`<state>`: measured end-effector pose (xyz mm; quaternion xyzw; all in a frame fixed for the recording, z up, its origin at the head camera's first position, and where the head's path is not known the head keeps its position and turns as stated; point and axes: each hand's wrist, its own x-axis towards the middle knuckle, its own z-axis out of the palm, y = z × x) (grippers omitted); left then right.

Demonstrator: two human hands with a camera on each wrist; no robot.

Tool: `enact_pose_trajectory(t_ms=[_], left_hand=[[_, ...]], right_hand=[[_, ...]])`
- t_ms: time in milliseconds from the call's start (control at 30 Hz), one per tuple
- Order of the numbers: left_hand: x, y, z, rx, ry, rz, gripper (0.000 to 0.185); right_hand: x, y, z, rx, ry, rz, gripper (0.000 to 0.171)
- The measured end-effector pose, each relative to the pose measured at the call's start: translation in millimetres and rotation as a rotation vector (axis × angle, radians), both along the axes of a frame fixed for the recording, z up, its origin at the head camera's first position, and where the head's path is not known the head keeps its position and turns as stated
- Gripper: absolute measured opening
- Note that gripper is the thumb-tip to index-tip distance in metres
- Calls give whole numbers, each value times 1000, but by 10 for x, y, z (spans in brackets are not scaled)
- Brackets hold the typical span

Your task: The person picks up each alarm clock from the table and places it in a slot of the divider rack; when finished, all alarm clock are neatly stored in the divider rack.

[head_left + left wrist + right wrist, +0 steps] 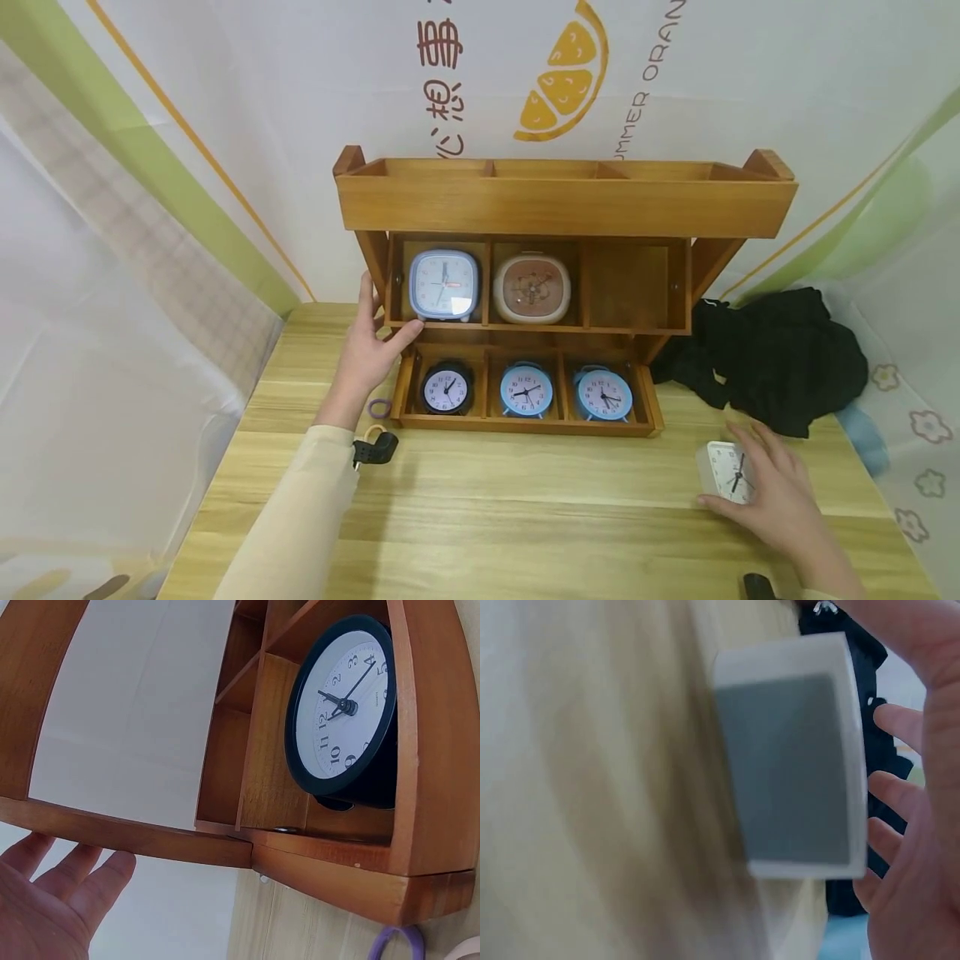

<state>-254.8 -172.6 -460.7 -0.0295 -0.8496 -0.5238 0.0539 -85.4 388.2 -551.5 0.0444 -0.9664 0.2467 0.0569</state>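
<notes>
A wooden shelf rack (562,204) stands at the back of the table. Its middle row holds a blue square clock (444,285) and a beige square clock (532,288); the right compartment is empty. Below sit a black round clock (446,388) (341,705) and two blue round clocks (527,390) (603,393). My left hand (382,321) (52,900) rests at the rack's left side with straight fingers, its thumb on the middle shelf's front edge. My right hand (757,483) (915,825) grips a white square clock (722,468) (795,765) at the table's front right.
A black cloth (772,358) lies heaped to the right of the rack. A purple hair band (380,408) (397,941) lies by the rack's left foot. Printed sheeting closes in the wooden table (525,517) behind and on both sides.
</notes>
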Motion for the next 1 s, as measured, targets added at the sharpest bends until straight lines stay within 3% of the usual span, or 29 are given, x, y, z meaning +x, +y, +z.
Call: enact_pose_trajectory(t_ms=[433, 833, 1000], left_hand=[[-1, -7, 12, -2, -10, 0, 110], [-1, 0, 5, -10, -4, 2, 110], [6, -6, 10, -19, -10, 5, 111]], right_hand=[[57, 96, -58, -115, -42, -6, 118], [61, 58, -51, -49, -41, -53, 105], [3, 7, 75, -70, -16, -70, 102]])
